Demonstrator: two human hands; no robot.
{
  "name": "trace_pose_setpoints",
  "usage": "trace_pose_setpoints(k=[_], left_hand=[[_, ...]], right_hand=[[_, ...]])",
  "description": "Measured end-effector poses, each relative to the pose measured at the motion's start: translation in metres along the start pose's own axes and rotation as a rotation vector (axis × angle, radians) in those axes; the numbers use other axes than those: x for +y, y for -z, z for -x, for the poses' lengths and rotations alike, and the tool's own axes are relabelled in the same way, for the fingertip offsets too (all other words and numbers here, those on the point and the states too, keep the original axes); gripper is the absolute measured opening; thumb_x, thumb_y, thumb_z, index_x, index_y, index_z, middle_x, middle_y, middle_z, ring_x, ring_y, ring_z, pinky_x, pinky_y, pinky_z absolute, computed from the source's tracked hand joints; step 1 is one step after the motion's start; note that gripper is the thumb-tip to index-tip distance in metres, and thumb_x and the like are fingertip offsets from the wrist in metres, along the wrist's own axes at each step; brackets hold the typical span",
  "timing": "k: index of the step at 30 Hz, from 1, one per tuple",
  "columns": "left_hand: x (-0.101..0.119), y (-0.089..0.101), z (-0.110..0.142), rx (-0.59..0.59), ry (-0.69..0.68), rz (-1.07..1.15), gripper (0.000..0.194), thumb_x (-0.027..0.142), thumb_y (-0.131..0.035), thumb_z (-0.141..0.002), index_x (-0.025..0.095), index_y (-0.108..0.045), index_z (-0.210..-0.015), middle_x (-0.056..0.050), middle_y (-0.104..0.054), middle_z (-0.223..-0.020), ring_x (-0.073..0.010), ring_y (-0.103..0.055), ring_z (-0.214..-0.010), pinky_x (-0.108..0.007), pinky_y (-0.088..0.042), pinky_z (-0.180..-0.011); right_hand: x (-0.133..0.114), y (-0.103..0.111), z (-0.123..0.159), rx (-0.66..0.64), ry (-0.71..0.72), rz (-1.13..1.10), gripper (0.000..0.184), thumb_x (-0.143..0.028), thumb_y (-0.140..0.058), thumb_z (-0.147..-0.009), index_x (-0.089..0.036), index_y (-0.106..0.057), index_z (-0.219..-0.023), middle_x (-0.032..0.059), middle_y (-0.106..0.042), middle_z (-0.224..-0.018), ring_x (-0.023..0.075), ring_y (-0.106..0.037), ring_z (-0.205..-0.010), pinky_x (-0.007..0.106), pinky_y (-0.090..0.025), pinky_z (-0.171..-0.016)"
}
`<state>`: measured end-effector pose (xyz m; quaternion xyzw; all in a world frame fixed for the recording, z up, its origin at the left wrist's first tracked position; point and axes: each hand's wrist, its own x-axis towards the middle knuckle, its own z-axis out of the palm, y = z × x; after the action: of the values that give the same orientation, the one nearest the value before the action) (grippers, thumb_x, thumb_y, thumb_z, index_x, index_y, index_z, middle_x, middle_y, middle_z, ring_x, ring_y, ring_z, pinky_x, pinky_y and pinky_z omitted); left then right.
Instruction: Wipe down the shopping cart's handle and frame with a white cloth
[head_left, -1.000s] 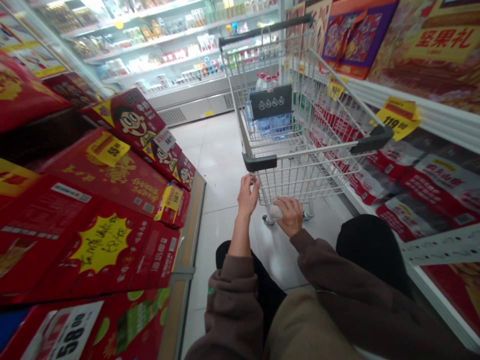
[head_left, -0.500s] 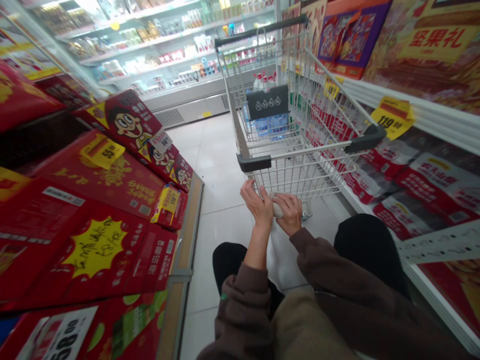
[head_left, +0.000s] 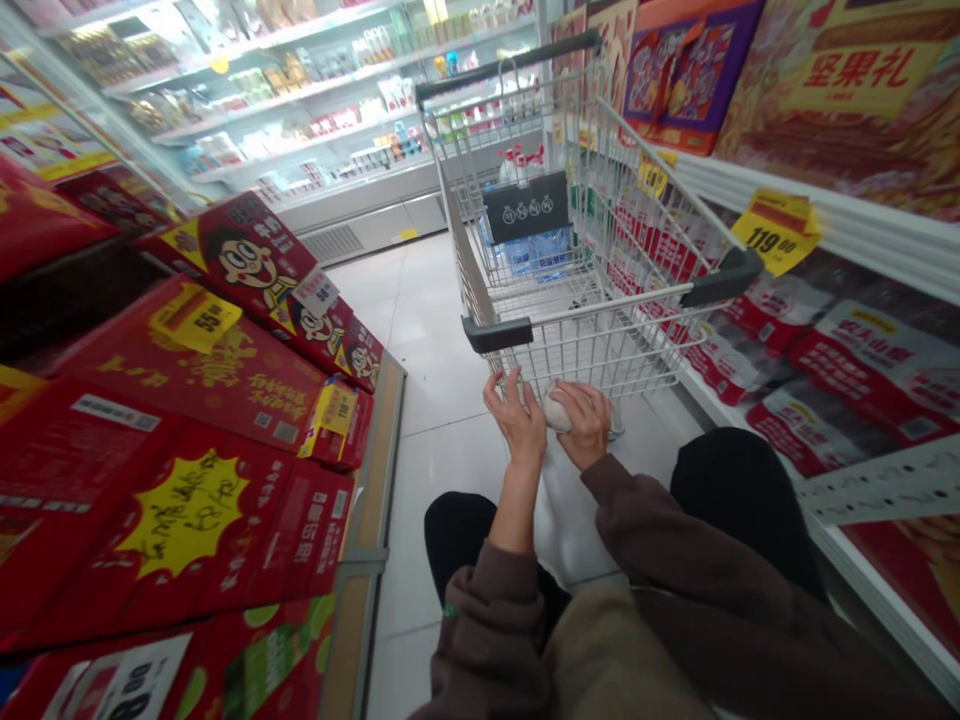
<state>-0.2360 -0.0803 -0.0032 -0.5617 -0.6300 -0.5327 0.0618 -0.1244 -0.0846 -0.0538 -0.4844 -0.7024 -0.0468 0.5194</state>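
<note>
My right hand (head_left: 583, 424) has its fingers wrapped over a small pale, crumpled thing (head_left: 556, 413), which looks like a wad of cloth or paper; its kind does not show clearly. Just left of it is my left hand (head_left: 517, 420), with fingers bent and spread apart and nothing visible between them. Both hands are low, in front of my knees. Right ahead stands a wire shopping cart (head_left: 497, 334) with dark grey handle parts. A dark sign plate (head_left: 527, 207) hangs inside it. My hands are close to its near end; whether they touch it is unclear.
Red gift boxes (head_left: 277, 395) with yellow price tags are stacked at left. Shelves on the right hold shrink-wrapped bottle packs (head_left: 877, 345) and large gift boxes (head_left: 690, 70). A lit refrigerated display (head_left: 322, 120) spans the back. Tiled floor (head_left: 435, 385) runs between.
My left fingers have spread and drawn away from the pale thing. It now shows more fully in my right hand. The view has shifted slightly, with the cart appearing a little further left.
</note>
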Motion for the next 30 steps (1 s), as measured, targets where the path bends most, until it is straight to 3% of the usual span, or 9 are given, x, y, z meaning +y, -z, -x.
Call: trace_pose_setpoints(k=[5,11,16,19,23,26,30], left_hand=[[-0.012,-0.002,-0.003,-0.053,-0.011,0.016,0.024,0.027,-0.047,-0.098,0.016,-0.064,-0.109,-0.016,-0.051,-0.123,-0.0248,-0.050,-0.118,-0.047,-0.044,-0.104],[-0.017,-0.003,-0.006,-0.029,-0.025,0.025,0.020,0.025,-0.047,-0.098,0.017,-0.064,-0.104,-0.014,-0.051,-0.119,-0.0237,-0.051,-0.119,-0.045,-0.044,-0.105],[-0.015,-0.004,-0.006,-0.037,-0.001,0.015,0.021,0.025,-0.045,-0.098,0.018,-0.064,-0.104,-0.014,-0.050,-0.121,-0.0238,-0.051,-0.118,-0.045,-0.046,-0.104],[-0.016,-0.005,-0.006,-0.038,-0.016,-0.006,0.021,0.024,-0.046,-0.098,0.017,-0.064,-0.104,-0.014,-0.051,-0.120,-0.0241,-0.052,-0.117,-0.045,-0.045,-0.105],[-0.016,-0.007,-0.005,-0.018,-0.011,-0.026,0.021,0.023,-0.045,-0.098,0.016,-0.064,-0.104,-0.015,-0.051,-0.120,-0.0248,-0.051,-0.119,-0.046,-0.045,-0.105],[-0.016,-0.008,-0.004,-0.026,-0.001,-0.028,0.022,0.024,-0.044,-0.099,0.016,-0.064,-0.105,-0.015,-0.050,-0.121,-0.0246,-0.051,-0.119,-0.045,-0.045,-0.105],[-0.015,-0.006,-0.006,-0.053,0.005,-0.041,0.023,0.025,-0.044,-0.099,0.018,-0.064,-0.105,-0.014,-0.050,-0.121,-0.0238,-0.052,-0.118,-0.044,-0.045,-0.105]], right_hand=[[0.002,-0.001,0.011,-0.092,-0.019,0.024,0.038,-0.005,-0.059,-0.073,-0.022,-0.069,-0.105,0.0034,-0.073,-0.120,0.0242,-0.057,-0.111,0.037,-0.036,-0.093],[-0.001,0.005,0.006,-0.132,-0.054,-0.002,0.042,-0.005,-0.061,-0.070,-0.023,-0.069,-0.107,0.0029,-0.073,-0.121,0.0249,-0.057,-0.111,0.037,-0.035,-0.093],[0.013,0.004,0.015,-0.209,0.041,0.052,0.039,-0.006,-0.062,-0.071,-0.024,-0.070,-0.105,0.0026,-0.072,-0.125,0.0247,-0.056,-0.112,0.038,-0.034,-0.095],[0.024,0.010,0.020,-0.139,0.048,0.087,0.037,-0.009,-0.063,-0.072,-0.024,-0.070,-0.105,0.0018,-0.074,-0.119,0.0244,-0.058,-0.109,0.037,-0.035,-0.094],[0.023,0.014,0.004,0.008,0.044,0.096,0.031,-0.013,-0.063,-0.078,-0.025,-0.069,-0.105,0.0028,-0.072,-0.122,0.0238,-0.056,-0.115,0.037,-0.035,-0.099],[0.018,0.010,-0.006,-0.014,0.049,0.121,0.035,-0.011,-0.062,-0.078,-0.026,-0.068,-0.109,0.0068,-0.065,-0.130,0.0256,-0.053,-0.120,0.040,-0.034,-0.102],[0.020,0.007,0.003,-0.120,-0.002,0.198,0.041,-0.005,-0.062,-0.073,-0.025,-0.067,-0.108,0.0089,-0.063,-0.127,0.0267,-0.051,-0.115,0.041,-0.035,-0.097]])
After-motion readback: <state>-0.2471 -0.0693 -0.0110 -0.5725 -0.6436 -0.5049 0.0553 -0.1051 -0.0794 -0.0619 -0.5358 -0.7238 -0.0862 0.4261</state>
